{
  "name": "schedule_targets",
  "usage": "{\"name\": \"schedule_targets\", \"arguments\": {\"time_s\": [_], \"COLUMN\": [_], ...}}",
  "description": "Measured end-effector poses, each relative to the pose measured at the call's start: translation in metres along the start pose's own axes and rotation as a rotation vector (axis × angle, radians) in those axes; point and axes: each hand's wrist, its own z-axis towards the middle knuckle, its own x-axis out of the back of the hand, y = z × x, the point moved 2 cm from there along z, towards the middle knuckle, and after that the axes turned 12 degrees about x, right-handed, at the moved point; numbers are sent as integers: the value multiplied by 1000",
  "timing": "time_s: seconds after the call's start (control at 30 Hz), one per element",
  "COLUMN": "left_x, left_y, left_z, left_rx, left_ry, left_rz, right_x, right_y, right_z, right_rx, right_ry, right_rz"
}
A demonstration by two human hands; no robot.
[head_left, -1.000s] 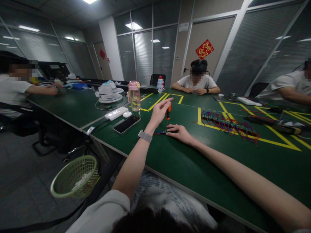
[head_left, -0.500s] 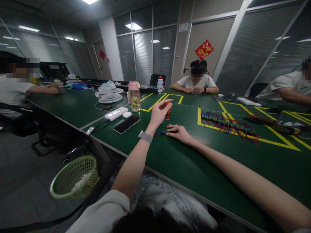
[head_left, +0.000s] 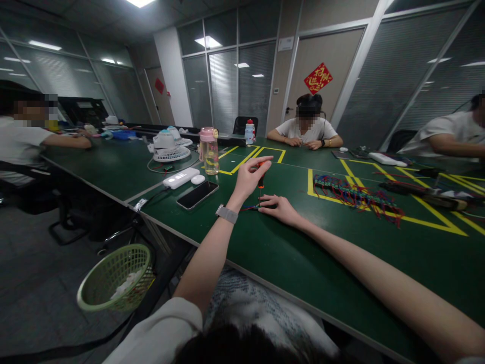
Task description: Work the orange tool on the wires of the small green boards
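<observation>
Head: left hand (head_left: 248, 178) on screwdriver (head_left: 261, 182) (upright)

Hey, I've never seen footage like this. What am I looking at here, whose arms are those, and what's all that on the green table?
There is no machine here. One camera sits on a person's head and looks forward and down, so the two bare arms reaching in are that person's own. The left hand, with a watch on its wrist, holds a small orange-handled screwdriver upright, tip down. The right hand lies flat on the green table, fingertips by some red and blue wires. Nearby lie a dark phone, a white oblong device, a pink-lidded bottle and a pile of coloured wires. Other people sit around the table.
</observation>
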Motion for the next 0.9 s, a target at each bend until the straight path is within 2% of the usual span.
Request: {"name": "schedule_targets", "arguments": {"time_s": [0.1,0.17,0.33,0.4,0.6,0.8,0.9], "left_x": [-2,-2,4,6,-2,2,1], "left_y": [-3,-5,-4,-3,-7,0,-3], "left_z": [2,3,2,2,4,0,2], "left_rx": [44,77,-6,-18,113,-31,19], "left_ry": [-56,-49,137,169,-15,88,6], "left_rz": [-108,-133,95,119,-98,88,-14], "right_x": [0,0,1,1,0,0,0], "right_y": [-1,-2,-3,-2,1,1,1], "right_z": [0,0,0,0,0,0,0], "right_rx": [-10,-12,-14,-15,-12,-10,-13], "right_ry": [-1,-2,3,1,-4,0,5], "right_rz": [-3,-1,-5,-9,-10,2,9]}}
